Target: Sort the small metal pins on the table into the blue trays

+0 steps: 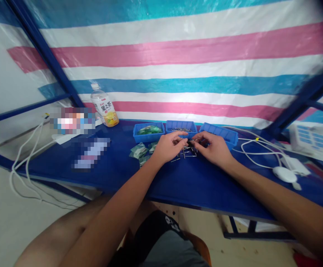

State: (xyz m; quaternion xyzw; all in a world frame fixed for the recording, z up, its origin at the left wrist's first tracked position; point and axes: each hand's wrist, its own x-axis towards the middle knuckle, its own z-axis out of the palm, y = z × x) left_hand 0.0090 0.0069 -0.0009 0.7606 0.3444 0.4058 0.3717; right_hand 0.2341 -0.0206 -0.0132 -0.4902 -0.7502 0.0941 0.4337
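Observation:
My left hand [169, 147] and my right hand [215, 149] meet over the table, just in front of the middle blue bin [181, 134]. Both sets of fingers are closed in a pinch around something small and dark that I cannot make out. Under the fingertips lie several thin metal rods [188, 152], loose on the table. More thin metal pieces [181, 129] sit in that middle bin. To the left of my left hand are small clear plastic packets [139, 151]. Green packets [150, 129] fill the left blue bin [148, 138]. My right hand partly hides the right blue bin [228, 134].
The blue table [183, 185] backs onto a striped plastic sheet [178, 55]. A drink bottle [105, 105] stands at the back left, near blurred-out items. White cables [258, 148], a round white plug piece [284, 174] and a white box [313, 142] lie at the right.

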